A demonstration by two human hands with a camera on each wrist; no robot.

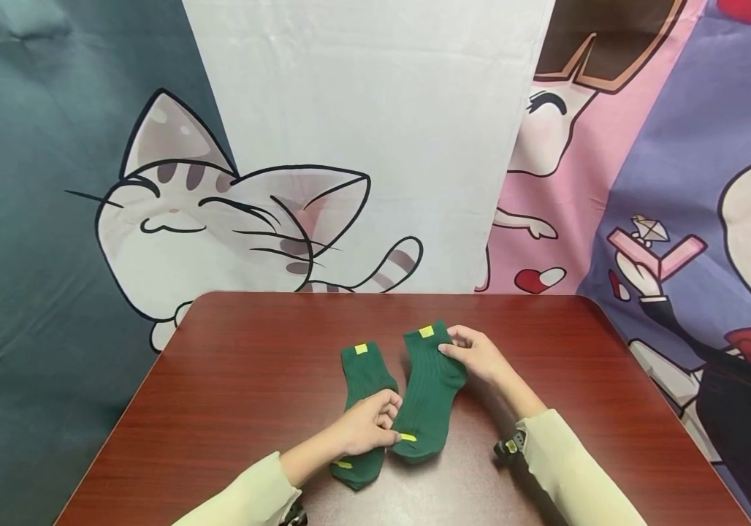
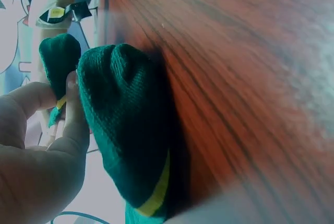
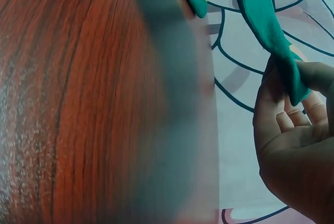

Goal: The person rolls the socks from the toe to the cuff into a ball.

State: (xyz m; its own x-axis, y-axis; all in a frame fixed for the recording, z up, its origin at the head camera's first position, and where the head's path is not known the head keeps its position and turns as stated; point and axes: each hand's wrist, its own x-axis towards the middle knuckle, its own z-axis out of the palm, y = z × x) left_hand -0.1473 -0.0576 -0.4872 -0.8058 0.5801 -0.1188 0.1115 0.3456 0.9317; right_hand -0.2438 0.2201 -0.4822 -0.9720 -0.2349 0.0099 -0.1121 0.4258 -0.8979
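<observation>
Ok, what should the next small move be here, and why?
I'd probably lay the held sock onto the other sock: the left hand pinches the held one's toe end, the right hand its cuff, and both socks point much the same way, side by side.

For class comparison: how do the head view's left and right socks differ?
The left sock lies on the table; the left hand and right hand hold the right sock. The left sock is partly covered; the right sock shows almost whole. Both are green, marked with yellow.
</observation>
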